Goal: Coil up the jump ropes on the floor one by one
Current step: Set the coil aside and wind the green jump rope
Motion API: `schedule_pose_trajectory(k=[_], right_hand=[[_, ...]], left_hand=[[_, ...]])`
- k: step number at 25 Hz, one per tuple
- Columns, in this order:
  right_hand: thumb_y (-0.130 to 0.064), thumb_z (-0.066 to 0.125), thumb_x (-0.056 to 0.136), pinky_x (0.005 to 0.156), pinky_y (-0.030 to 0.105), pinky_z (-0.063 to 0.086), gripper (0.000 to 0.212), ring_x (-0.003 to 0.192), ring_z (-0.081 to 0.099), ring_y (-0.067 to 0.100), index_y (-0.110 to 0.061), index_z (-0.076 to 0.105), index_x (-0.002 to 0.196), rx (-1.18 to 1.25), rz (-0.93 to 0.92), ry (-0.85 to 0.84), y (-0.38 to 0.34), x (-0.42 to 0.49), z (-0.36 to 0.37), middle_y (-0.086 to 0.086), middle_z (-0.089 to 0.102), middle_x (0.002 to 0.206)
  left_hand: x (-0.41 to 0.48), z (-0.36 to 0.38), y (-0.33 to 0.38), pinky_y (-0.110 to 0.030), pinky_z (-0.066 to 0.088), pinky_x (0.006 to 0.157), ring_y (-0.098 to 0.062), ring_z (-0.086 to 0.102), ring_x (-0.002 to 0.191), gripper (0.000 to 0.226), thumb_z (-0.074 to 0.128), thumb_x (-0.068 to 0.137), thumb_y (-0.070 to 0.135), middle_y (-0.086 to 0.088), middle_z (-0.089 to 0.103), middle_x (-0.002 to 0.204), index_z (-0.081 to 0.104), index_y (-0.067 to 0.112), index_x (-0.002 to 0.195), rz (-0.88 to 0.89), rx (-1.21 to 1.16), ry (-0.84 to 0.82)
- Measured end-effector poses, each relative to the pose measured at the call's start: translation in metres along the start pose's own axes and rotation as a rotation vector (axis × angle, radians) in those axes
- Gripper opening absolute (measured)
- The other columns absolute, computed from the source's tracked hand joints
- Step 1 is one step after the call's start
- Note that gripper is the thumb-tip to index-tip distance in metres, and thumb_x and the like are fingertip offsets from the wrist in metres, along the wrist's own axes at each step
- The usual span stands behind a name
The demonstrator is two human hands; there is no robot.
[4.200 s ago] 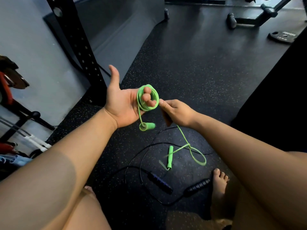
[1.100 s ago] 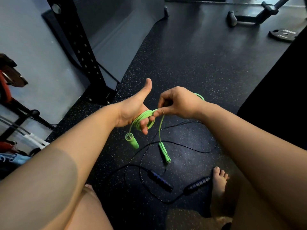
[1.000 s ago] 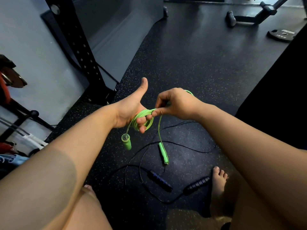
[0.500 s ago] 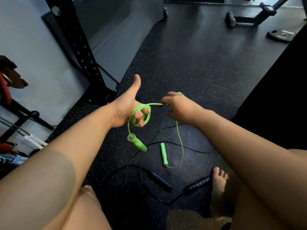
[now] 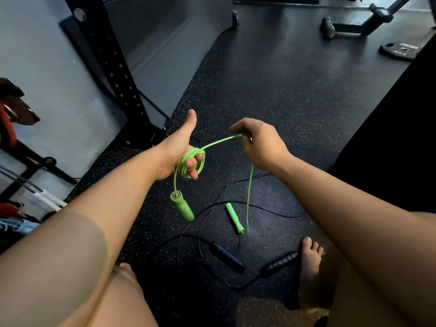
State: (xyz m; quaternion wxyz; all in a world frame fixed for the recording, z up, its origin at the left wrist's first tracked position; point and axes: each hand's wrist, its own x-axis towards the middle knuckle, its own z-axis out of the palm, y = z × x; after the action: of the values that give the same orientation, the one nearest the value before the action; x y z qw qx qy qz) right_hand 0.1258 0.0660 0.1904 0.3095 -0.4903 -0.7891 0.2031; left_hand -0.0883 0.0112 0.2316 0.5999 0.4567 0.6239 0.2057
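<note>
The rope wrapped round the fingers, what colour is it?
Bright green. The rope coiled on the left hand shows best in the head view.

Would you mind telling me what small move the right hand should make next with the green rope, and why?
Probably sweep the right hand round the left hand once more, laying another loop. The green jump rope is coiled on the left fingers, but a loose length runs from the right hand's pinch down to the free green handle.
</note>
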Motion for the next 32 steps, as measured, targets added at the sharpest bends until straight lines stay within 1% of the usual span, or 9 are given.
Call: schedule_pose_trajectory(k=[5,7,10,12,14,19,26,30,32], right_hand=[[0.005,0.046,0.086,0.086,0.026,0.056,0.042,0.097,0.069,0.010,-0.026,0.068,0.104,0.197,0.122,0.105,0.004,0.003,-0.003,-0.007,0.072,0.099],[0.006,0.045,0.088,0.089,0.023,0.055,0.041,0.098,0.069,0.009,-0.026,0.066,0.103,0.249,0.153,0.163,0.005,0.003,-0.002,-0.006,0.071,0.099],[0.007,0.046,0.090,0.089,0.018,0.053,0.038,0.097,0.069,0.009,-0.025,0.064,0.101,0.307,0.208,0.252,0.004,0.003,-0.001,-0.004,0.071,0.100],[0.006,0.047,0.090,0.088,0.028,0.057,0.038,0.094,0.070,0.010,-0.028,0.063,0.095,0.340,0.239,0.308,0.007,0.006,-0.001,-0.003,0.072,0.098],[0.004,0.047,0.092,0.087,0.038,0.060,0.038,0.094,0.072,0.013,-0.031,0.062,0.091,0.405,0.255,0.355,0.010,0.007,-0.001,-0.002,0.073,0.096],[-0.002,0.045,0.100,0.085,0.039,0.061,0.028,0.085,0.074,0.013,-0.025,0.060,0.101,0.552,0.306,0.375,0.012,0.006,0.000,0.003,0.073,0.098],[-0.002,0.062,0.093,0.082,0.044,0.062,0.020,0.084,0.076,0.019,-0.022,0.063,0.093,0.569,0.314,0.332,0.008,0.004,-0.003,0.005,0.075,0.094],[-0.006,0.078,0.082,0.077,0.036,0.062,0.021,0.080,0.074,0.019,-0.022,0.065,0.084,0.435,0.311,0.273,0.009,0.002,-0.005,0.003,0.075,0.086],[-0.007,0.074,0.084,0.072,0.032,0.061,0.017,0.076,0.073,0.018,-0.021,0.065,0.086,0.380,0.318,0.257,0.009,0.001,-0.004,0.003,0.074,0.083]], left_hand=[[-0.002,-0.001,-0.001,-0.037,0.049,0.070,-0.027,0.053,0.047,0.102,0.006,0.074,0.098,-0.003,0.036,0.045,0.061,0.014,0.053,-0.010,0.025,-0.005],[-0.001,-0.002,-0.001,-0.035,0.051,0.068,-0.025,0.053,0.046,0.120,0.006,0.077,0.096,-0.001,0.038,0.044,0.076,0.001,0.096,-0.014,0.062,0.006],[-0.003,-0.001,0.001,-0.026,0.055,0.053,-0.022,0.052,0.045,0.120,0.007,0.081,0.093,0.002,0.042,0.042,0.013,0.002,0.159,-0.014,0.068,0.034],[-0.003,0.000,0.000,-0.025,0.054,0.050,-0.023,0.052,0.046,0.121,0.007,0.080,0.093,0.002,0.042,0.042,0.021,0.001,0.158,0.002,0.062,0.031],[-0.003,0.000,-0.001,-0.028,0.054,0.056,-0.026,0.054,0.048,0.116,0.006,0.079,0.094,0.000,0.040,0.043,0.072,0.004,0.106,-0.002,0.090,0.017],[-0.007,0.003,-0.001,-0.030,0.053,0.059,-0.026,0.055,0.049,0.094,0.006,0.079,0.094,-0.001,0.038,0.044,0.063,0.022,0.061,-0.001,0.072,0.010],[-0.006,0.003,-0.003,-0.030,0.052,0.062,-0.026,0.055,0.048,0.095,0.007,0.077,0.095,-0.001,0.038,0.044,0.059,0.016,0.070,-0.004,0.101,0.003],[-0.004,0.000,-0.002,-0.024,0.053,0.051,-0.024,0.055,0.048,0.125,0.008,0.078,0.095,0.002,0.042,0.043,0.029,-0.003,0.154,-0.016,0.146,0.012],[-0.004,0.000,-0.003,-0.027,0.055,0.055,-0.023,0.054,0.048,0.125,0.008,0.077,0.095,0.002,0.043,0.042,0.014,0.000,0.158,-0.009,0.133,0.010]])
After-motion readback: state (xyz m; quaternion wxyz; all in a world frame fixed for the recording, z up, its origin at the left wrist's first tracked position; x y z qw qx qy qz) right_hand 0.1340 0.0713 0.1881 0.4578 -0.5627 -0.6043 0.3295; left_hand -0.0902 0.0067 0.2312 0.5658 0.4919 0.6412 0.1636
